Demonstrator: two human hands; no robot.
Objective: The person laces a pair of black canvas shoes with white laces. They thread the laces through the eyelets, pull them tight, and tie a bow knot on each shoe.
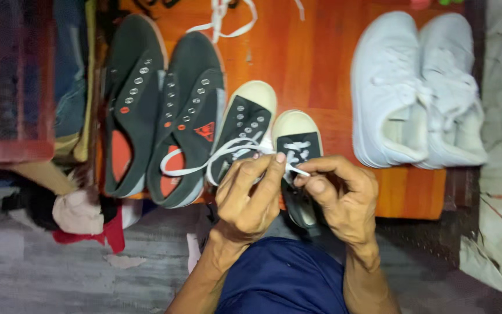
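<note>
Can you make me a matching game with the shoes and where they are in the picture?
Things:
1. Pair of white sneakers
2. Pair of large dark green canvas shoes with metal eyelets
3. Small dark shoe with a cream toe cap
4. Loose white shoelace

Places:
A. Far left on the orange board
B. Top edge, above the dark shoes
C. Right side of the board
D. Right at the hands, left hand and right hand, which pinch its white lace

Pairs: 1-C, 2-A, 3-D, 4-B
</note>
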